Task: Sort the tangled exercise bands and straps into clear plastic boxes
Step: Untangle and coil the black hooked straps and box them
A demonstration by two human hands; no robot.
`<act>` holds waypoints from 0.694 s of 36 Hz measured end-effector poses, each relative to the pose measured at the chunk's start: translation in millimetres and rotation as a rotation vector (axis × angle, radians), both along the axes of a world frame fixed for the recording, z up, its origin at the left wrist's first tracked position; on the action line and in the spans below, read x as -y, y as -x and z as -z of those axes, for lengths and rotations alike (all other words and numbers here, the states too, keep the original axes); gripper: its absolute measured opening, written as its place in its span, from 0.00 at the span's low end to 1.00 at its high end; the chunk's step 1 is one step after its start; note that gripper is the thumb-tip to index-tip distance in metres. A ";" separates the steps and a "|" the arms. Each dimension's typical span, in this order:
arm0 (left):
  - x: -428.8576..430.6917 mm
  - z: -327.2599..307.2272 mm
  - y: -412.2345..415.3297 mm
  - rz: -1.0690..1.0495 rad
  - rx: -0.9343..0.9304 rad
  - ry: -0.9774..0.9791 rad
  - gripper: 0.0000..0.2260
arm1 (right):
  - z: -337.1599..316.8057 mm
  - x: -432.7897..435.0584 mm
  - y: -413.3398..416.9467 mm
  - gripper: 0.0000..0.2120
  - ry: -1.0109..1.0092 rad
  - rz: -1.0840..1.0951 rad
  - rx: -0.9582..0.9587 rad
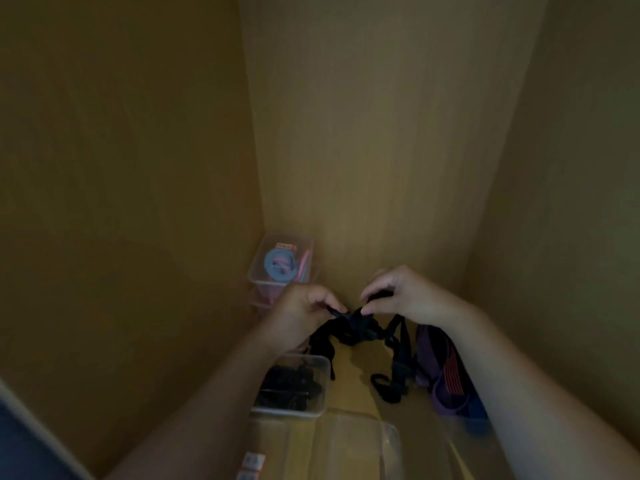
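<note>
Pinching the tangled black straps [360, 329] from two sides, the left hand [303, 315] and the right hand [410, 296] meet low inside a dim wooden cupboard [363, 150]. The fingers of both hands are curled, and thumb and forefinger of each grip a piece of the strap close to the knot. The knot lies exactly between the two sets of fingertips and is lifted a little above the cupboard floor, so its long axis runs from left to right, from one hand to the other. Loose loops hang down from it toward the person and to the right side, and their ends rest on the floor. Neither hand is clearly nearer to the knot. I think the next move must be a pull apart along this left-right line, or a picking of one loop out of the knot. The small clear box [323, 382], which holds dark pieces, stands just below the left wrist, so the left hand is better placed to drop the straps there. A pile of purple, red and blue bands [446, 372] lies near the right forearm, not yet sorted. Another clear box [291, 237] with blue and pink bands stands in the far left corner, and a larger clear box [356, 441] is nearest to the person.
</note>
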State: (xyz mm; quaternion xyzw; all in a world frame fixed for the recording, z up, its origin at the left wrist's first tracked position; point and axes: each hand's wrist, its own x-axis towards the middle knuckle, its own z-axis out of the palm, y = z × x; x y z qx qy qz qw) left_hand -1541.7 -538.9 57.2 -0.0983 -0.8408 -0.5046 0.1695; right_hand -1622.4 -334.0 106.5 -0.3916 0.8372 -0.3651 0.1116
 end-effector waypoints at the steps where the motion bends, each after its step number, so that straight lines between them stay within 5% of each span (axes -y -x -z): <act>1: -0.3 0.9 -0.4 -0.010 0.019 -0.086 0.20 | 0.9 0.7 -0.2 0.07 0.055 0.008 0.017; 6: -6.1 0.7 -3.1 -0.046 0.050 -0.427 0.17 | 12.4 6.1 -0.7 0.03 0.282 0.046 0.126; 17: -14.7 17.1 0.0 -0.151 0.140 -0.868 0.11 | 40.9 13.6 -11.2 0.12 0.299 0.119 0.310; 25: -32.1 14.6 7.0 -0.335 0.087 -0.784 0.07 | 43.3 19.8 -22.6 0.12 0.456 0.142 0.368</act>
